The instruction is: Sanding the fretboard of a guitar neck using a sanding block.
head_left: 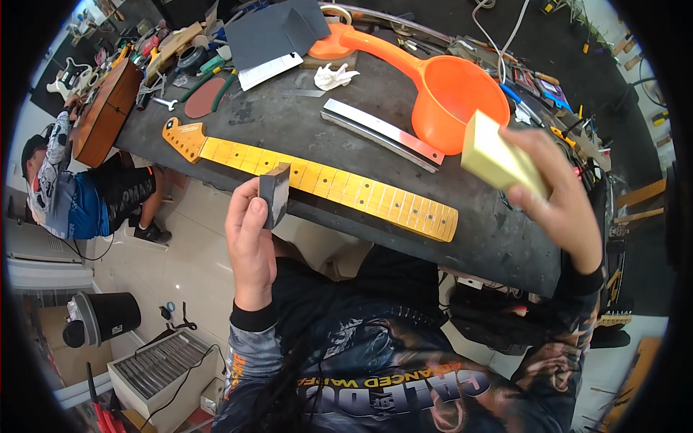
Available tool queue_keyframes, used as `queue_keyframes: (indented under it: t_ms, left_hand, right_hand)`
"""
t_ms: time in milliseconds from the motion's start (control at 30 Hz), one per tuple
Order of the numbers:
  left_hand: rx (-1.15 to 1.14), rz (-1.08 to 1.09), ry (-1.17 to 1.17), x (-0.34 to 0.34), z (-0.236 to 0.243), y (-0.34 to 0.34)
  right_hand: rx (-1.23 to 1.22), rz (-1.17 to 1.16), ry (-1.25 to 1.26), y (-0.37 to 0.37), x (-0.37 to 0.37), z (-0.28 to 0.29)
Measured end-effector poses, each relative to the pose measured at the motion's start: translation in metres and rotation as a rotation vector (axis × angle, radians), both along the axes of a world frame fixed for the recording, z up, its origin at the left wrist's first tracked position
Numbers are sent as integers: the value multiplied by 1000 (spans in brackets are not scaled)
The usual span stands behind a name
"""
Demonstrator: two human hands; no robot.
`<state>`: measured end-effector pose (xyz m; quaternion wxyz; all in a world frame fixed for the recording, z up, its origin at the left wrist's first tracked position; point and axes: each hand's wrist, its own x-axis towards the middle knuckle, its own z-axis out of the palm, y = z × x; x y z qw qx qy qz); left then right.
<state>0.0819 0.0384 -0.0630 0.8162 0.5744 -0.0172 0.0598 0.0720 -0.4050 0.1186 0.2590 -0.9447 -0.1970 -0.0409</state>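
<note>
guitar neck [325,182] on black bench [498,245], by front edge | long axis slanted: headstock [185,141] far left, heel [445,222] near right | pinching dark block [276,198], left hand [251,234] | gripping yellow sponge [498,156], right hand [567,202]

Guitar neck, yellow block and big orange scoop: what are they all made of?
Guitar neck: probably wood with a smooth, perhaps lacquered finish, going by its amber-yellow colour.
Yellow block: maybe sponge or foam; it looks pale and matte, but it's a bit blurred, so I can't be sure.
Orange scoop: most likely plastic, smooth and slightly shiny, bright orange all over.
</note>
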Motion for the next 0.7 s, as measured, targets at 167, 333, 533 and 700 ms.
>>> queue_keyframes:
  t_ms: [167, 333, 533, 700]
  left_hand:
    - [-28, 7, -25, 1, -5, 2]
    - [-102, 56, -44, -2, -7, 14]
    - [-161, 66, -73, -10, -16, 34]
    - [-201, 109, -51, -21, -16, 51]
  right_hand:
    - [-155, -28, 59, 19, -53, -43]
    - [-233, -38, 74, 35, -75, -76]
    - [-309, 58, -38, 92, -31, -81]
    - [-270, 225, -177, 163, 39, -91]
